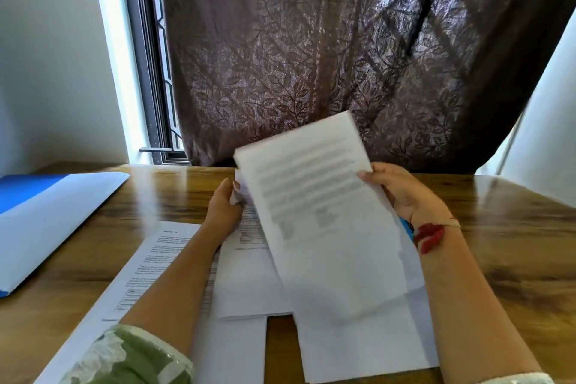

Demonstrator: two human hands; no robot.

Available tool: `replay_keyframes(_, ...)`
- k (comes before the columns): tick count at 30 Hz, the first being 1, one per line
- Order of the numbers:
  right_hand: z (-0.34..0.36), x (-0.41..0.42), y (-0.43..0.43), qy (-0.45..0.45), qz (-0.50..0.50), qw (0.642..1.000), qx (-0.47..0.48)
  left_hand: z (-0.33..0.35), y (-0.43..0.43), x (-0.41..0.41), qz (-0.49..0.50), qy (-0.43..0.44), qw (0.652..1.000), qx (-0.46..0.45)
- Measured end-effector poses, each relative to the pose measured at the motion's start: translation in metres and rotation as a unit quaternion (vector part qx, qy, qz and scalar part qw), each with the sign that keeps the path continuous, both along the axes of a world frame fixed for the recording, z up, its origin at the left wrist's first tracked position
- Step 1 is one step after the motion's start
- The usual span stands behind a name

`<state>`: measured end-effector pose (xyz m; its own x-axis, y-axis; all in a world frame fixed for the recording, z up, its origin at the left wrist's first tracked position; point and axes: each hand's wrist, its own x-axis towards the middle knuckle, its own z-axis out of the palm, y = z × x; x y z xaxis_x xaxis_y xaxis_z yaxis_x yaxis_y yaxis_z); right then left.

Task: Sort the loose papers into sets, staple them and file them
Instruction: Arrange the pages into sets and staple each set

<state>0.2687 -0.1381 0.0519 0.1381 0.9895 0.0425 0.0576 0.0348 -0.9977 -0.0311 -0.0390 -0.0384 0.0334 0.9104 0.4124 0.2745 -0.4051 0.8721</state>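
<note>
My right hand [402, 193] grips the right edge of a printed sheet [318, 215], lifted and tilted above the wooden table [514, 227]; the sheet is blurred. My left hand [226, 206] pinches the top corner of a stack of printed papers [249, 274] lying under the raised sheet. More white sheets [358, 346] spread below toward the front edge. Another printed page [156, 259] lies to the left, partly under my left forearm. A blue and white folder [46, 221] rests at the table's left side.
A dark leaf-patterned curtain [327, 56] hangs behind the table, with a window frame [149, 72] at its left. White walls stand on both sides. A small blue thing [406, 224] peeks out by my right wrist.
</note>
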Motion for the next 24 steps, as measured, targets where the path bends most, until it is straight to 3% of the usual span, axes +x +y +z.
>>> replay_keyframes(3,0.000,-0.003,0.006,0.142,-0.100,0.981,0.091,0.001,-0.004,0.002,0.009,0.047,0.999,0.008)
replay_keyframes(7,-0.007,0.008,0.010,0.342,-0.220,0.899,0.163,0.001,0.000,0.000,0.000,0.045,0.999,0.007)
replay_keyframes(10,-0.024,0.022,0.009,0.396,-0.260,0.868,0.148,0.004,-0.002,0.001,-0.007,0.050,0.999,0.017)
replay_keyframes(13,-0.033,0.029,0.013,0.396,-0.367,0.835,0.110,0.006,-0.006,0.003,-0.032,0.025,0.999,0.026)
replay_keyframes(16,-0.034,0.028,0.012,0.343,-0.444,0.826,0.058,0.006,-0.006,0.001,-0.052,-0.001,0.998,0.020)
replay_keyframes(17,-0.031,0.022,0.006,0.375,-0.430,0.819,0.054,0.005,-0.004,-0.001,-0.055,-0.008,0.998,0.017)
replay_keyframes(21,-0.040,0.029,0.011,0.297,-0.422,0.855,0.059,0.001,0.004,-0.005,-0.058,-0.049,0.997,0.010)
replay_keyframes(23,-0.044,0.024,0.010,0.375,-0.436,0.812,0.095,0.003,0.002,-0.001,-0.059,-0.050,0.997,0.017)
replay_keyframes(24,-0.044,0.022,0.011,0.367,-0.430,0.822,0.070,0.005,0.000,0.001,-0.059,-0.050,0.997,0.019)
